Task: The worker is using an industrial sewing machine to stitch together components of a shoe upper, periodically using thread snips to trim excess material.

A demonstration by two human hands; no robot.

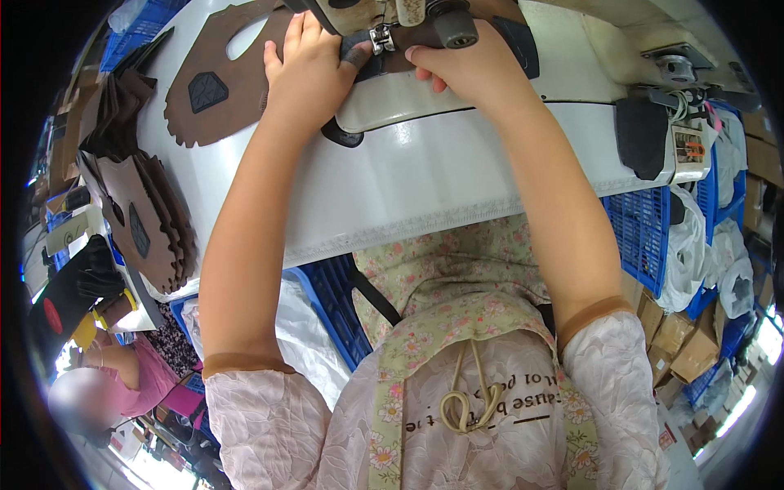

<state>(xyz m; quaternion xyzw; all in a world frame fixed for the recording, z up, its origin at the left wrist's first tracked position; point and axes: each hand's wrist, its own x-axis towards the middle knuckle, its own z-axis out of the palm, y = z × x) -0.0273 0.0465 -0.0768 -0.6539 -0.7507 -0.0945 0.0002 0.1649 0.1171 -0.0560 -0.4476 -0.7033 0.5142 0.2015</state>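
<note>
My left hand (309, 82) lies with fingers spread on a flat brown leather-like piece, its dark-looking thumb tip close to the presser foot (381, 39) of a sewing machine (451, 26). Right of the foot, my right hand (474, 72) has curled fingers and a thumb pressed at the near edge of brown material (415, 36). The machine head partly covers the stitching spot. Left of my left hand spreads the brown piece (186, 86), with an oval cutout, a notched edge and a dark angular patch (207, 91).
Similar brown pieces (139, 216) hang in a stack over the left edge of the white table (408, 175). A black pad (641, 139) sits at its right end. Blue crates (641, 233) with plastic bags stand below right. At lower left, another person (135, 376) sits.
</note>
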